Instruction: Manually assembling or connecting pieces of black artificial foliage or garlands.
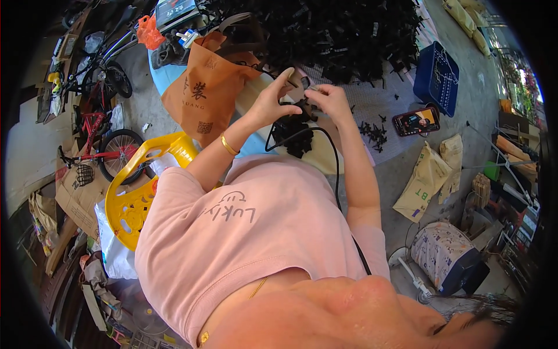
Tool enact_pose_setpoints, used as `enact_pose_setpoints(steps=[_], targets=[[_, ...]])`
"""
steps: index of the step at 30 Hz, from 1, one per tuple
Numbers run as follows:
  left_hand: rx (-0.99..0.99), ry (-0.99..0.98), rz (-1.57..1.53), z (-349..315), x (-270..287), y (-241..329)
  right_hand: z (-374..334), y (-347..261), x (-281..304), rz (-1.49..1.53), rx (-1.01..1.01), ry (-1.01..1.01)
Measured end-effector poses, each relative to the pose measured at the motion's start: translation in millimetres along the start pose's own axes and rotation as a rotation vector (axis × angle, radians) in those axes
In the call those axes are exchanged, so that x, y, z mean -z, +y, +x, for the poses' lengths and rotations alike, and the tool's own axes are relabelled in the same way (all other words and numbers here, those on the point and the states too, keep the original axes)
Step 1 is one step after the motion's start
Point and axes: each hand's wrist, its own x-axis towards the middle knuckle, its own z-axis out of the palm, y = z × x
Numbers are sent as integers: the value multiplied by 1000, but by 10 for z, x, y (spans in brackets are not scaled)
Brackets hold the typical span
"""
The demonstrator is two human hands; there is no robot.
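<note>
In front of my body, my left hand is raised with thumb and fingers spread apart, facing my right hand. My right hand pinches a small black piece at its fingertips; its exact kind is too small to make out. Below both hands, a clump of black pieces lies on a pale cloth over my lap. A big heap of similar black pieces spreads beyond my hands. Left of them stands an orange bag with brown handles.
Several loose black pieces and a lit phone lie to the right, near a blue basket. A black cable crosses my front. At left are a yellow plastic chair and a red bicycle. Flattened brown sacks lie right.
</note>
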Motion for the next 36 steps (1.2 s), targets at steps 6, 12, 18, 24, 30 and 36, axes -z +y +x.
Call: enact_pose_setpoints(steps=[6,12,18,24,30,36], targets=[[18,-249,-309,78,-28,113,-301,-180,28,236,-178,-235],[58,-82,-490,13,-125,177,-476,-271,-4,534,-72,-34],[1,-121,-432,-40,-130,236,-532,-394,-10,227,43,-79],[-2,-55,-380,-129,-159,343,-607,-475,-80,185,81,-50],[-116,65,-156,-206,-192,195,-625,-401,-120,262,-18,-82],[-143,97,83,-238,-220,242,-645,-400,-69,330,-76,-116]])
